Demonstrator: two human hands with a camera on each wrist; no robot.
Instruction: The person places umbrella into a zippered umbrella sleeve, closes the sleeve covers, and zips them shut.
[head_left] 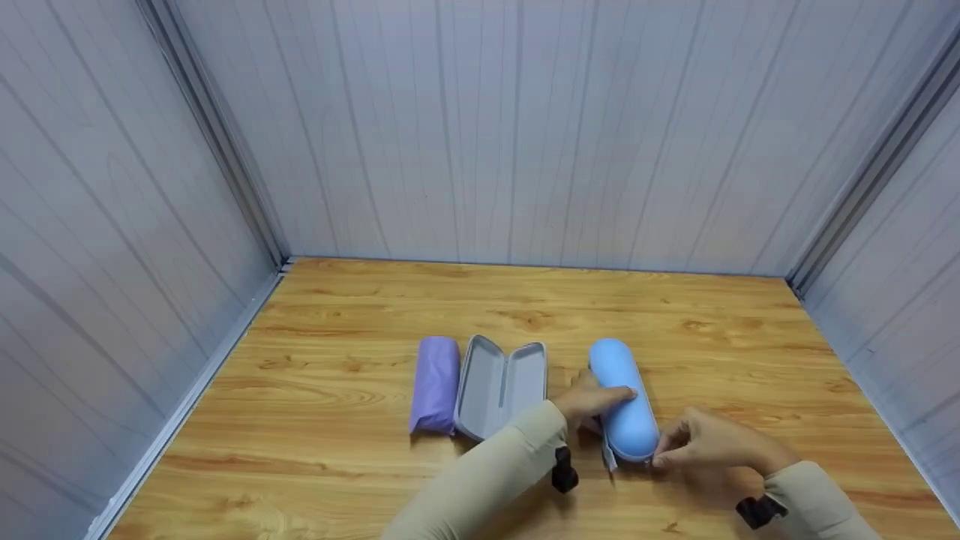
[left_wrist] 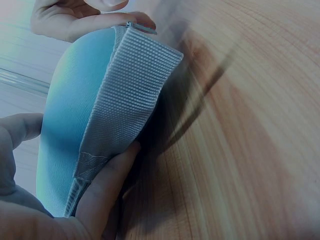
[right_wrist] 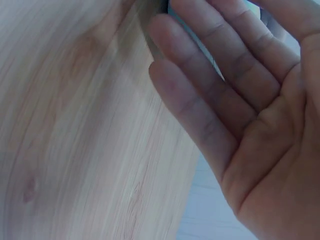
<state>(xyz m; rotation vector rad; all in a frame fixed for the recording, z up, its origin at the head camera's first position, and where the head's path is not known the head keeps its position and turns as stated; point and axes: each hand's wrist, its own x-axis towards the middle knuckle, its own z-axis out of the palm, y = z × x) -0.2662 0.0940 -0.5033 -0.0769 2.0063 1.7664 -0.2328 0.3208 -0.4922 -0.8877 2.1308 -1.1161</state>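
Observation:
A light-blue hard eyeglass case, closed and rounded, lies lengthwise on the table. My left hand grips it from the left side, thumb over the top and fingers low along its side. A grey woven strap runs along the case's end in the left wrist view, beside the zipper seam. At the near right corner my right hand pinches the small zipper pull between thumb and index finger. The right wrist view shows its other fingers loosely extended, with the pinch itself mostly out of sight.
Left of the blue case an open grey case lies with both halves facing up, partly behind my left forearm. Beside it is a purple wrapped pouch. Panelled walls border the wooden table at the back and sides.

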